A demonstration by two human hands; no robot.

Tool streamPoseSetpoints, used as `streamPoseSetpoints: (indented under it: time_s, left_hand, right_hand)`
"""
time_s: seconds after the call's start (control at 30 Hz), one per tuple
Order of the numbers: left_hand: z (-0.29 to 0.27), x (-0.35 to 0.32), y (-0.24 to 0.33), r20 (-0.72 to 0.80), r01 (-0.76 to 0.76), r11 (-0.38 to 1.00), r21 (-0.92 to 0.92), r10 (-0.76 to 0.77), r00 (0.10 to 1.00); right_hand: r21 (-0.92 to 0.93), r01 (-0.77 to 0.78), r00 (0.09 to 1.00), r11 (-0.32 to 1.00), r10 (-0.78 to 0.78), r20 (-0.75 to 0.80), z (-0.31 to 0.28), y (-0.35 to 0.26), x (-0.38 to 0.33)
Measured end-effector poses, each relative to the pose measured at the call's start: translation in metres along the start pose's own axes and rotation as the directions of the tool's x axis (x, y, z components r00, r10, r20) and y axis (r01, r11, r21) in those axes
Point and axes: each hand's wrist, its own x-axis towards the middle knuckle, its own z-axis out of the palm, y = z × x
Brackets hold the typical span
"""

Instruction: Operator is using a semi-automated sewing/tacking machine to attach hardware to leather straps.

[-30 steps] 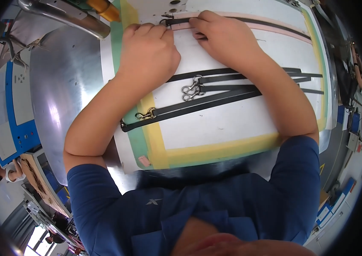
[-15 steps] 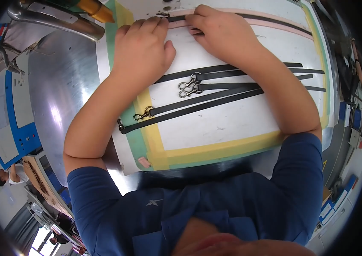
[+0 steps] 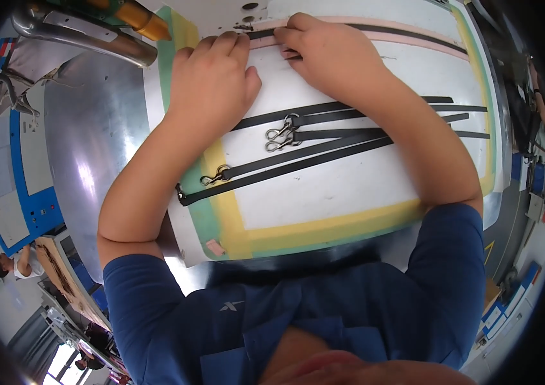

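Black strap (image 3: 261,33), laid along a pink strip (image 3: 265,43), crosses the white board (image 3: 343,186) near its twelve o'clock edge, farthest from the worker. From where I stand, the left hand (image 3: 215,80), at eleven, lies knuckles up with fingers curled by the strap; whether it grips I cannot tell. At twelve the right hand (image 3: 337,56) bends its fingers over the strap, any pinch unclear. More straps (image 3: 324,135) with metal clasps (image 3: 278,145) spread across the middle toward three.
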Motion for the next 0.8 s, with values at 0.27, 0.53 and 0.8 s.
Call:
streamPoseSetpoints:
  time_s: [0.27,0.53,0.8]
  left_hand:
    - [0.0038,-0.0010,-0.0009,-0.100,-0.040,0.999,0.020,0.041,0.994]
    - [-0.0012,-0.0023,0.0047,-0.013,-0.012,1.000,-0.026,0.011,1.000]
    - [-0.0009,0.0002,0.0042,0.001,0.006,0.999,-0.041,-0.006,1.000]
  right_hand:
    - [0.018,0.001,1.000,1.000,-0.001,0.016,-0.0011,-0.0011,-0.0017]
    - [-0.001,0.005,1.000,1.000,-0.005,0.013,-0.0006,0.0001,-0.0057]
    - [-0.017,0.026,1.000,1.000,-0.026,0.010,-0.0001,-0.0001,-0.0024]
